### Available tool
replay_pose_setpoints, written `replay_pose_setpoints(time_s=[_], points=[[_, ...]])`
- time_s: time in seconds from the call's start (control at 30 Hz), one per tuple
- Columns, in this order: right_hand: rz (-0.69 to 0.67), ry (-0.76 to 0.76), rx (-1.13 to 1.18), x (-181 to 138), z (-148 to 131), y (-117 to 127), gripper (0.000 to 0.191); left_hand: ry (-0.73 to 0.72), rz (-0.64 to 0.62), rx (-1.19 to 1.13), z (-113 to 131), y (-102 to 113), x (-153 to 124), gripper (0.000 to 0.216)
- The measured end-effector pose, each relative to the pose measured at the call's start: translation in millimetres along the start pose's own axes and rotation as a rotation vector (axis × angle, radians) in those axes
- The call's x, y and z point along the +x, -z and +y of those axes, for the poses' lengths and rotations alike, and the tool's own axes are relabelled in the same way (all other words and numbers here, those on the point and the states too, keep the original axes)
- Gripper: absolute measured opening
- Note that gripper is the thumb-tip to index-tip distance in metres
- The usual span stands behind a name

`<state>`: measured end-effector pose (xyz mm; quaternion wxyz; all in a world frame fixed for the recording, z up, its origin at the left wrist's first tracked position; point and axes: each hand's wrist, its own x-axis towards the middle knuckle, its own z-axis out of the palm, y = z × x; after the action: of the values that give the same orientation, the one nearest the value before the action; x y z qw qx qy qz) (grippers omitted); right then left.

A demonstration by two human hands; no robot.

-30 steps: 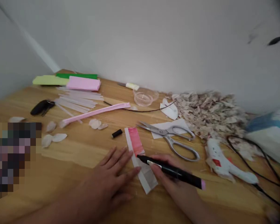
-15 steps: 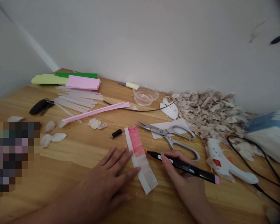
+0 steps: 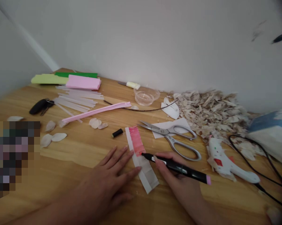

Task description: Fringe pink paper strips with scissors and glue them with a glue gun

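Observation:
A white paper strip lies slanted on the wooden table, its far part coloured pinkish red. My left hand rests flat with fingers spread, fingertips on the strip's left edge. In my right hand is a black marker with a pink end, held like a pen. Its tip touches the strip at the near border of the coloured area. The black marker cap lies left of the strip's far end. Silver scissors lie partly opened just beyond my right hand, over a piece of white paper.
A white glue gun with a black cord lies on the right, before a heap of pale scraps. Farther back are a clear bowl, a pink strip, folded coloured papers and keys.
My right hand has moved the marker left, so its tip passes from the strip's right edge onto the paper. My left hand has stayed in place.

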<state>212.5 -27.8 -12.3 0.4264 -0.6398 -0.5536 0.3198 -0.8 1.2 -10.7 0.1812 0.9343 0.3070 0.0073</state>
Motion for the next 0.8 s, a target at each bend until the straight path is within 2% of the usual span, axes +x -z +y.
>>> replay_pose_setpoints(time_s=[0.07, 0.2, 0.37, 0.6, 0.8], points=[[0.012, -0.020, 0.026, 0.2, -0.6, 0.1, 0.008, 0.002, -0.009, 0.012, 0.4, 0.3, -0.4, 0.054], [-0.048, 0.080, 0.000, 0.7, -1.1, 0.0, 0.008, -0.014, 0.014, 0.013, -0.7, -2.1, -1.5, 0.056], [-0.004, -0.031, 0.016, -0.5, -1.0, 0.2, 0.011, -0.006, 0.036, 0.017, -1.8, -4.2, -0.8, 0.055], [-0.095, 0.118, -0.069, -1.5, -1.3, 2.7, 0.011, -0.006, -0.016, 0.028, -0.2, 0.0, 0.6, 0.056], [-0.098, 0.083, -0.065, -2.3, 0.9, 5.7, 0.012, 0.003, 0.003, -0.003, 0.4, 1.6, -0.4, 0.053]])
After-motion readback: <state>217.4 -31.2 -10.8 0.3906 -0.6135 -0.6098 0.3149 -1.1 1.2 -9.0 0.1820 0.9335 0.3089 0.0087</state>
